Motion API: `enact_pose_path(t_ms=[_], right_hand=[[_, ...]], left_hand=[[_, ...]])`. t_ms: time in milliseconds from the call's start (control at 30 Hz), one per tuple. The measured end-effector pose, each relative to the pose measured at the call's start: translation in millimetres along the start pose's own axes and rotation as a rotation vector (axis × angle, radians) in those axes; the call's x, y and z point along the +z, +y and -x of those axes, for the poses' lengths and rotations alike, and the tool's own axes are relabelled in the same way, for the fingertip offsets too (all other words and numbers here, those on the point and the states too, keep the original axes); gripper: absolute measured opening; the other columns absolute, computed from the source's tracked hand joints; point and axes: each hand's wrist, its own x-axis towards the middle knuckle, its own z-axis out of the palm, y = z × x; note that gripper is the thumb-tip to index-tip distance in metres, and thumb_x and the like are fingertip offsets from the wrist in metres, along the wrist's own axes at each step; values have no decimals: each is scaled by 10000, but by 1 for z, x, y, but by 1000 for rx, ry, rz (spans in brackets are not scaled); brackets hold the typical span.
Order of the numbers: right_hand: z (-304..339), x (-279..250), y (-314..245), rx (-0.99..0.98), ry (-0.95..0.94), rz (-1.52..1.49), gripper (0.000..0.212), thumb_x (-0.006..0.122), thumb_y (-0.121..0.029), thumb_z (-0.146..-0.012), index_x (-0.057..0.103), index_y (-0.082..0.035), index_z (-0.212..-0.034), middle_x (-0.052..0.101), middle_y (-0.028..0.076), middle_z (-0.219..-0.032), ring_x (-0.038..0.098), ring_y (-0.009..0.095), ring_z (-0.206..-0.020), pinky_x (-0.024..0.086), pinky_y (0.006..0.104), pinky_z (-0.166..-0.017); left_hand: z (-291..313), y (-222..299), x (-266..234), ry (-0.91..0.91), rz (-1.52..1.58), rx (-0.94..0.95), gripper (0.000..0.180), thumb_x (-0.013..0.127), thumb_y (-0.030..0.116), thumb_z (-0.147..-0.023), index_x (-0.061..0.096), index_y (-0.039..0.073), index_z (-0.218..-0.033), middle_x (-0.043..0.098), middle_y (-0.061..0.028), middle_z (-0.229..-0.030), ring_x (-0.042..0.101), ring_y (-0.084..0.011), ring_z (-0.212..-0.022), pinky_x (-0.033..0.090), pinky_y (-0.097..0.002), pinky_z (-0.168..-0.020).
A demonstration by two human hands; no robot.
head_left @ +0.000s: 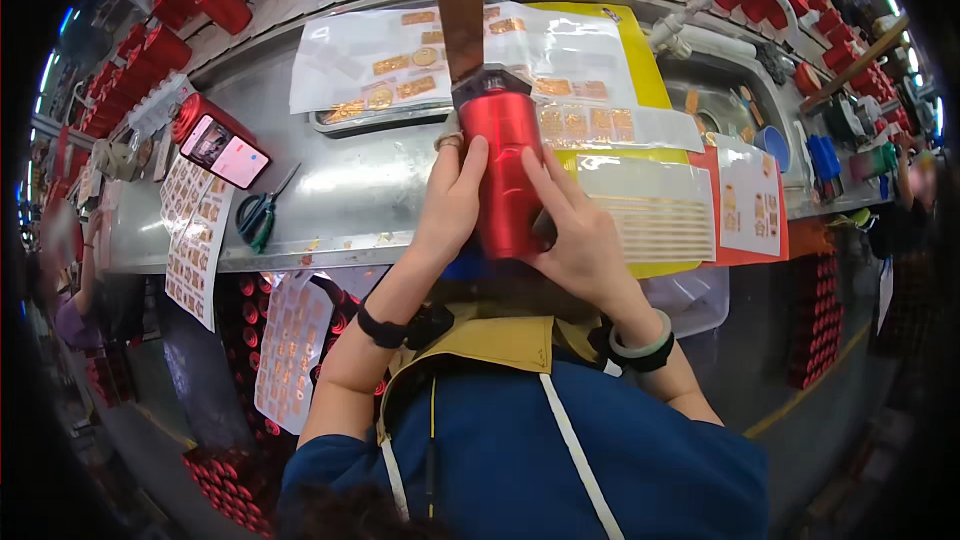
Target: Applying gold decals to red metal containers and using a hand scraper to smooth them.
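Observation:
A shiny red metal bottle [503, 155] stands in front of my body, between my two hands. At its upper end is a dark cap or holder [492, 80], right below a brown bar; how they join I cannot tell. My left hand [455, 190] wraps the bottle's left side, a ring on one finger. Against its right side press the fingers of my right hand [580, 235], the thumb lower down. Behind the bottle lie clear sheets of gold stickers [400, 65]. A strip of gold stickers [600, 125] and a striped sheet [640, 210] lie to the right.
The brown bar [458, 0] hangs down at the middle. On the metal worktop [340, 215] are green-handled scissors [257, 220], a phone [225, 151] against a red cup, and sticker sheets [195, 260]. At right are a sink [715, 85] and faucet [690, 20]. Red cups [223, 5] line a conveyor behind.

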Motion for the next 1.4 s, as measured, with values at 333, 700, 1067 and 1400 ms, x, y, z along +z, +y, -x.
enact_pose_path(t_ms=[333,700,1067,1400], right_hand=[[-10,-81,70,270,15,148,207,813,-136,-851,687,28,-866,695,140,-812,664,249,-720,527,346,-682],[-27,-89,127,305,-77,437,404,891,-246,-735,682,-19,-995,653,166,-988,648,311,-910,514,406,-814],[-34,-94,156,234,-104,324,139,732,-135,-910,704,-15,-975,673,157,-904,654,282,-814,510,365,-751],[2,-70,48,170,86,145,115,666,-74,-978,679,41,-981,690,133,-818,639,201,-704,501,322,-684]], left_hand=[[64,3,-34,-243,-737,330,1209,951,207,-703,203,-41,-1620,371,-213,-1619,393,-309,-1490,312,-417,-1227],[64,6,-21,-72,-910,494,1012,933,76,-696,419,25,-1566,508,-179,-1486,552,-303,-1340,465,-393,-1106],[70,-20,-24,50,-809,365,946,925,132,-729,444,6,-1533,610,-185,-1390,589,-301,-1280,464,-400,-1081],[76,-22,-22,63,-795,424,739,880,39,-778,562,-42,-1440,633,-161,-1385,646,-237,-1229,496,-356,-1053]])
